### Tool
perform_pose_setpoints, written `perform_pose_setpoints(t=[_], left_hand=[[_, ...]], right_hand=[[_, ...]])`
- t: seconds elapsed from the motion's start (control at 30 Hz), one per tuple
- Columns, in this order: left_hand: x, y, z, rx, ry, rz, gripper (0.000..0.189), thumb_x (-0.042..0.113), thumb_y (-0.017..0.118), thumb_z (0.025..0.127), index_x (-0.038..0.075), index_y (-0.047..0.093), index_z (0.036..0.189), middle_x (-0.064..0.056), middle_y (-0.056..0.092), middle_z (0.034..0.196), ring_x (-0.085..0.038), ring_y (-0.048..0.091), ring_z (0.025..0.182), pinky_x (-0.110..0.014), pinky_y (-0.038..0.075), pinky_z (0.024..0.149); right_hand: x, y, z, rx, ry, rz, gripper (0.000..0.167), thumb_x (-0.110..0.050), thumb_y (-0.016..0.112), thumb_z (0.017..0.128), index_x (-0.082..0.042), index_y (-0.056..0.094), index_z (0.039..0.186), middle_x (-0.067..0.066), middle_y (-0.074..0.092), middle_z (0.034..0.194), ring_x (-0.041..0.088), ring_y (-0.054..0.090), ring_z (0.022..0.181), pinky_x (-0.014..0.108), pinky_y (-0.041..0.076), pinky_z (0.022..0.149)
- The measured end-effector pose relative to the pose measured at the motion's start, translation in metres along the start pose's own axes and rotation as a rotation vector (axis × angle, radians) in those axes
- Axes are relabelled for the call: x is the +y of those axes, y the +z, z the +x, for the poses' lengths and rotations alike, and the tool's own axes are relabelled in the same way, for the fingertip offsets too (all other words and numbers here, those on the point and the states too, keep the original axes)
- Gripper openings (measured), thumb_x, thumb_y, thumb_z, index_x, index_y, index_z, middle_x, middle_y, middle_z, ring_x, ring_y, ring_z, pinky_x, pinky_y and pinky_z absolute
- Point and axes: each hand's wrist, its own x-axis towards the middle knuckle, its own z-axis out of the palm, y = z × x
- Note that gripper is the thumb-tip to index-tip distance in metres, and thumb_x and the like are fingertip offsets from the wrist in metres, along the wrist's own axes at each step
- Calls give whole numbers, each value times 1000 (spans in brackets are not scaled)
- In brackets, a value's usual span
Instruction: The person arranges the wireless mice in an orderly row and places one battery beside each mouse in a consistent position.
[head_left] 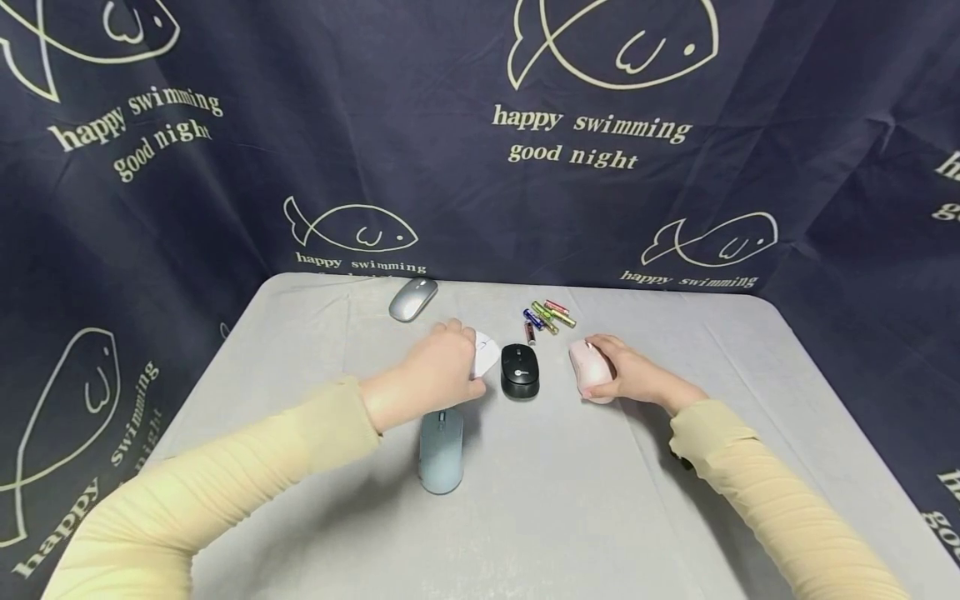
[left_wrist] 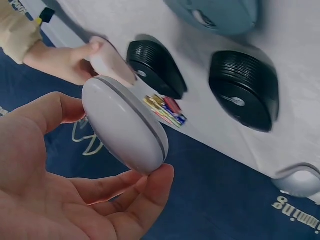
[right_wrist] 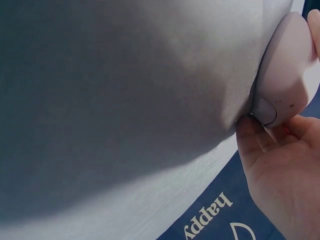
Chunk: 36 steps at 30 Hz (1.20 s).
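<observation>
My left hand (head_left: pixel 442 360) holds a white computer mouse (head_left: pixel 486 353) between thumb and fingers. In the left wrist view this white mouse (left_wrist: pixel 122 125) is raised and tilted on its edge. My right hand (head_left: pixel 630 372) grips a pink mouse (head_left: pixel 590 371) at the right of the group, its fingers around the sides. The right wrist view shows the pink mouse (right_wrist: pixel 287 65) close against the tabletop, fingertips at its end. Between the two hands sits a black mouse (head_left: pixel 520 371). Another black mouse (left_wrist: pixel 243 90) appears in the left wrist view; in the head view it is hidden.
A blue-grey mouse (head_left: pixel 441 452) lies below my left wrist. Farther back is a silver mouse (head_left: pixel 413 299). Several batteries (head_left: pixel 550 317) lie in a loose pile behind the black mouse. All rest on a light grey table (head_left: pixel 525 517), backed by a dark blue curtain (head_left: pixel 465 167).
</observation>
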Motion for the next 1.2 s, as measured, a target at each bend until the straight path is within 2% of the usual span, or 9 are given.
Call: perform_pose_setpoints(t=[0.17, 0.37, 0.5, 0.77, 1.03, 1.2], left_hand=[[12, 0, -2, -15, 15, -4, 48, 37, 70, 75, -1, 57, 101, -10, 51, 89, -23, 48, 81, -31, 49, 65], [22, 5, -3, 5, 65, 55, 47, 38, 69, 76, 0, 57, 101, -9, 53, 87, -21, 49, 77, -30, 49, 64], [28, 9, -4, -12, 74, 58, 48, 39, 67, 77, 1, 57, 103, -8, 53, 88, -20, 50, 77, -30, 49, 62], [45, 25, -4, -44, 94, 32, 55, 40, 67, 76, 0, 55, 112, -10, 56, 97, -20, 51, 81, -28, 50, 59], [59, 47, -5, -38, 187, 38, 58, 39, 69, 75, -3, 55, 111, -12, 57, 96, -19, 51, 77, -24, 48, 62], [65, 57, -7, -53, 185, 37, 56, 40, 70, 74, -2, 56, 109, -12, 57, 96, -18, 52, 77, -25, 50, 62]], right_hand=[[2, 1, 1, -2, 3, -2, 93, -31, 83, 69, 10, 35, 137, 30, 36, 138, 45, 38, 126, 58, 33, 102], [4, 1, 1, 5, -4, -1, 91, -30, 83, 69, 9, 35, 136, 29, 37, 138, 44, 39, 125, 56, 34, 102], [4, 1, 0, 4, -2, -2, 90, -30, 83, 69, 8, 35, 137, 28, 37, 138, 43, 39, 126, 56, 34, 102], [3, 0, 1, 7, 1, -1, 90, -30, 83, 70, 8, 35, 137, 28, 37, 138, 43, 39, 125, 56, 34, 102], [5, 2, 1, 7, 6, -2, 92, -31, 83, 69, 8, 35, 137, 28, 37, 138, 43, 39, 125, 57, 33, 102], [5, 2, 1, 9, -1, 3, 92, -30, 83, 69, 8, 35, 137, 28, 37, 138, 43, 39, 125, 57, 34, 102]])
